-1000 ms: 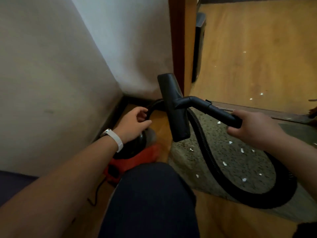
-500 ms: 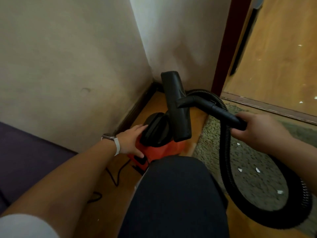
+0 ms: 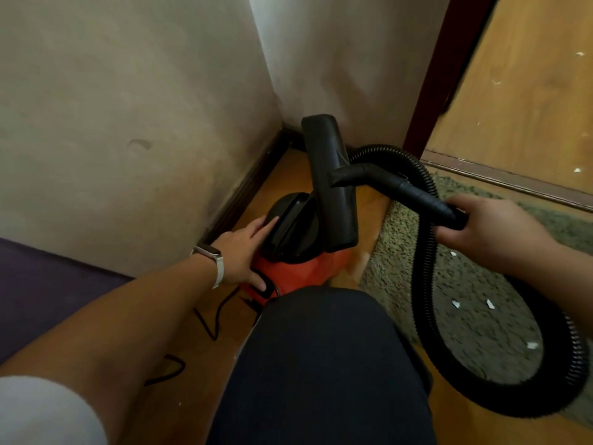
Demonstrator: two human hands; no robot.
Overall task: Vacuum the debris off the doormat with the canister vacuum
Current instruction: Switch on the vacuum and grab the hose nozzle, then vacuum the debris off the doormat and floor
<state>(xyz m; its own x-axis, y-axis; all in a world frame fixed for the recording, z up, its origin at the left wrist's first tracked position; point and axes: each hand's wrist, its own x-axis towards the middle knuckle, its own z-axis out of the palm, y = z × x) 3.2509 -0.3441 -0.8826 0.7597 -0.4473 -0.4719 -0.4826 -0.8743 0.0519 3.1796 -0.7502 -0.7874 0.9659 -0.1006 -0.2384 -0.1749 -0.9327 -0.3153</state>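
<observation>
**Orange canister vacuum, floor head held off the doormat**

The left hand is lying flat, fingers straight, against the canister vacuum. At its two o'clock the floor head is hanging in the air, long axis running twelve to six. The right hand is gripping the wand. The doormat, with white debris, is lying at four o'clock from the head, nearest the right hand, so the head probably needs swinging down that way.

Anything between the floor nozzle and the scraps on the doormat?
Yes. The black hose loops across the doormat, between the raised floor nozzle and the white scraps; several scraps lie inside its loop. Nothing else visible.
</observation>
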